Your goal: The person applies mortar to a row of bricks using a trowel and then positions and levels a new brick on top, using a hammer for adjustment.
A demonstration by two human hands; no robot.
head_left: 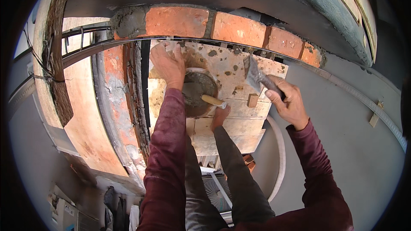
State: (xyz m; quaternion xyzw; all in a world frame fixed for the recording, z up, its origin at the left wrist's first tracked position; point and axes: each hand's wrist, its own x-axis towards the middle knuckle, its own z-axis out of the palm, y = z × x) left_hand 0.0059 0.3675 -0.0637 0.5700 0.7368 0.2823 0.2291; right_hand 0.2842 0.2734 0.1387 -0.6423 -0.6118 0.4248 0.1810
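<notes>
My left hand [168, 63] is up at the lower edge of the brick course, fingers curled against a long metal straightedge [205, 40] that runs along the bricks [176, 22]. Its fingertips are partly hidden. In my right hand [292, 102] is the dark handle of a hammer-like tool [253, 75] with a flat, mortar-smeared grey head. The tool is raised over the boards, apart from the bricks. Between my arms stands a round tub [214, 82] of wet grey mortar [199, 86]. A trowel with a wooden handle [212, 101] rests in it, its blade hidden.
My bare foot [220, 117] stands on spattered wooden boards [244, 124] by a small wood block [253, 100]. A rough timber post [58, 55] and a plastered brick edge [115, 81] are at left. A pale hose [280, 154] curves at right, and a fan grille [214, 192] lies below.
</notes>
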